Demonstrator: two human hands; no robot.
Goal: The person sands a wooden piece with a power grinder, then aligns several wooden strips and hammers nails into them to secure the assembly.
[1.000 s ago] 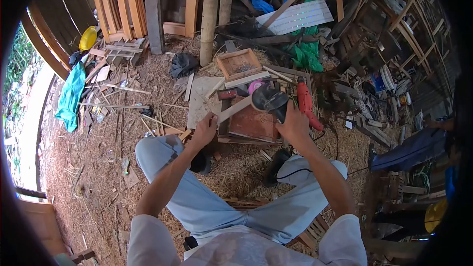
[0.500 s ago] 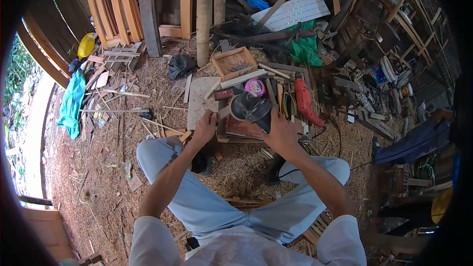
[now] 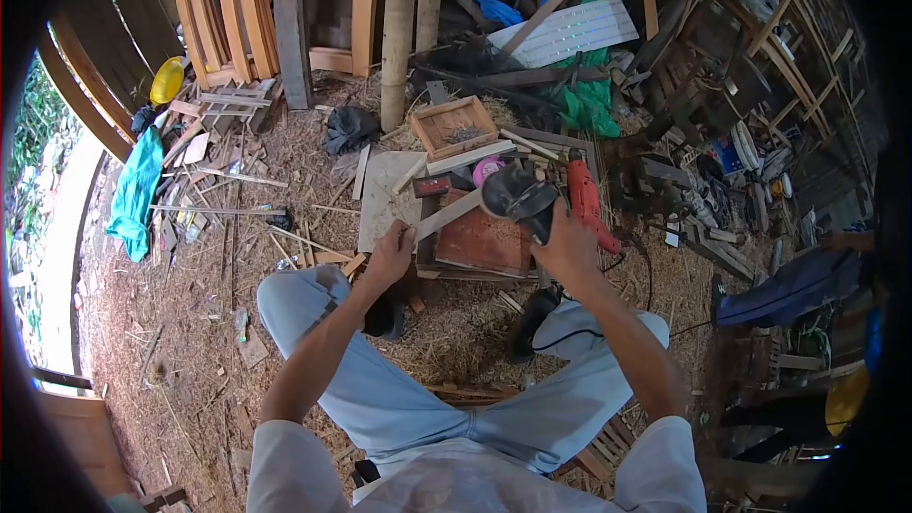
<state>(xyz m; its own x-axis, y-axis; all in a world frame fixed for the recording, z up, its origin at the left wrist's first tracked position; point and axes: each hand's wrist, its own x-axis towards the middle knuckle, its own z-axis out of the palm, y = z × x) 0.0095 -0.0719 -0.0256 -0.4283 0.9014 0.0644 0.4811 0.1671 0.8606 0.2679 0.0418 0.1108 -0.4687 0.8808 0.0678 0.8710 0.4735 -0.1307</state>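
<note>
My left hand (image 3: 389, 255) is closed on the near end of a thin pale wooden strip (image 3: 445, 218), which slants up to the right over a low workbench. Gripped in my right hand (image 3: 570, 249) is a black angle grinder (image 3: 528, 198), its round head against or just over the strip's far end; actual contact is hard to tell. Below them lies a reddish-brown board (image 3: 483, 245). A pink round tape measure (image 3: 486, 168) sits partly hidden behind the grinder. To the right rests a red power drill (image 3: 583, 192).
A shallow wooden box (image 3: 423, 125) with small metal bits stands behind the bench. Sawdust and wood scraps cover the ground. Bamboo posts (image 3: 395, 47) rise beyond, beside curved wooden frames (image 3: 249, 14). A black plastic bag (image 3: 349, 129) lies left of the posts. Another person's dark-clothed leg (image 3: 779, 290) shows at right.
The grinder in my right hand has moved right, uncovering more of the wooden strip and the reddish-brown board. My left hand has shifted slightly down, still holding the strip.
</note>
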